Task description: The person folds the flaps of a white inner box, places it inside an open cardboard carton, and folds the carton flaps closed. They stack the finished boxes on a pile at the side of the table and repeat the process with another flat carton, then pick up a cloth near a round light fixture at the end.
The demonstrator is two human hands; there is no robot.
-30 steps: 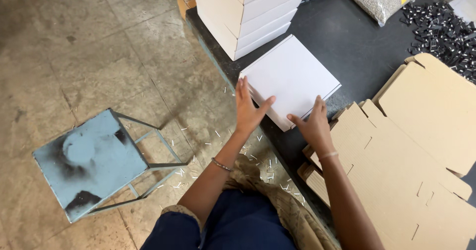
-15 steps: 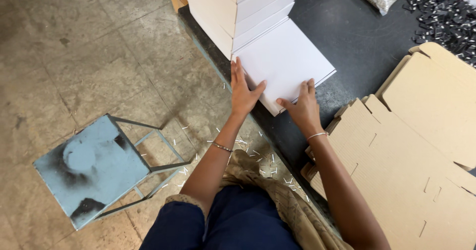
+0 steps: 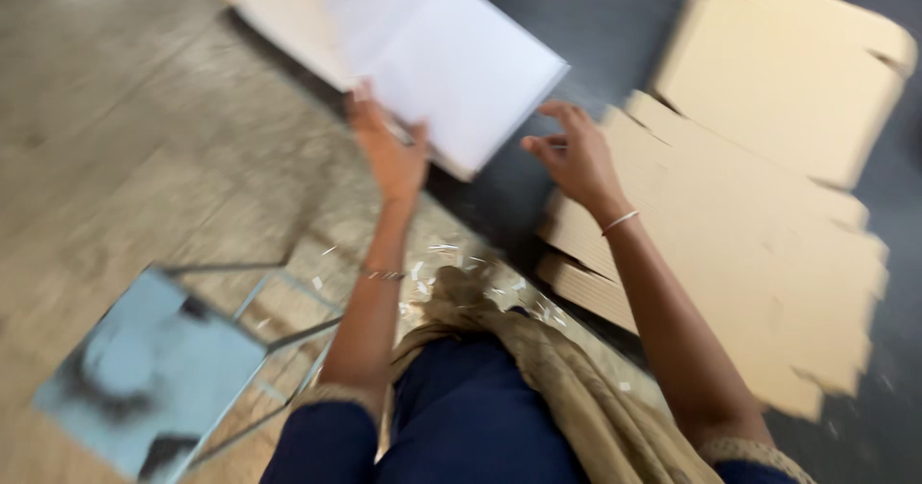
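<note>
- A worn stone-tile floor (image 3: 144, 129) fills the left of the blurred head view, and a dark worktable (image 3: 615, 33) runs across the top and right
- Flat brown corrugated box blanks (image 3: 768, 215) lie unfolded in an overlapping pile on the table's right side; none is made up, so that folding looks not yet begun
- A stack of white flat boxes (image 3: 288, 13) stands at the table's near edge, its top cut off by the frame; whether anything is inside them cannot be told
- A white flat box (image 3: 461, 71) lies tilted against the foot of that stack, apparently being set against it, not yet squared up
- A pale blue metal stool (image 3: 144, 369) stands on the floor, its seat scuffed dark and holding nothing
- The left hand (image 3: 389, 148) presses the box's near-left corner, fingers spread flat, not clenched
- The right hand (image 3: 576, 153) hovers open just beside the box's near-right edge; contact cannot be told
- Small paper scraps (image 3: 442, 268) litter the floor
</note>
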